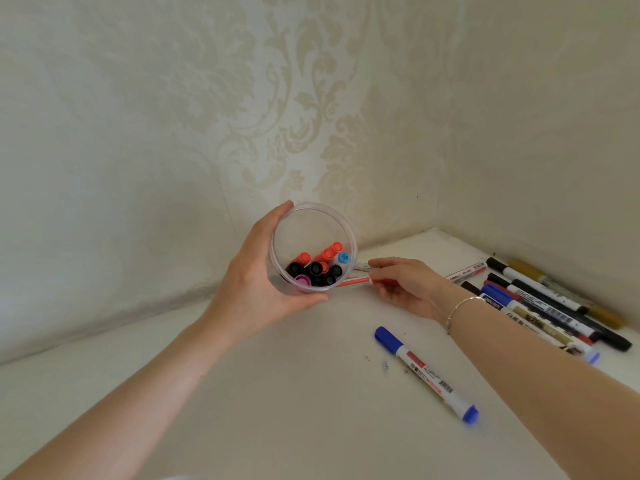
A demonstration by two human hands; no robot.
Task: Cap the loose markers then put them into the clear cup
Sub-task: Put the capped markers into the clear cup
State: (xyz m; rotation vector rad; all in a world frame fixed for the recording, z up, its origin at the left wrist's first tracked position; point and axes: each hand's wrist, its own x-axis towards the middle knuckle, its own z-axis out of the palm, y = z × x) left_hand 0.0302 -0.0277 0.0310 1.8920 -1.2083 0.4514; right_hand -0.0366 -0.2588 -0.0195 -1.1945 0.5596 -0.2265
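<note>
Red-capped white marker (pixel 360 281) lies pinched in the fingers (pixel 381 282) of the right hand (pixel 405 285), which curl round its red end while the white barrel pokes out to the left, its long axis close to level and aimed at the lower wall of the clear round plastic cup (pixel 313 249). A second pale marker barrel shows just above it under the same fingers; whether it is also held I cannot tell.

The cup is the landmark. The left hand (pixel 263 282) grips it from its left side, thumb up along the far rim and fingers wrapped under the near edge, and tilts its mouth toward the camera. Inside, the capped ends of red, black, pink and light blue markers cluster at the low side. The held marker's tip sits just beside the cup's right wall, outside and below the rim, so by my judgement it must be raised and turned end-on before it can drop in.

Right of the cup, a blue-capped white marker (pixel 426 374) lies alone on the pale counter (pixel 277 410). Farther right, a heap of black, blue, red and gold markers (pixel 547 303) rests against the wall.
</note>
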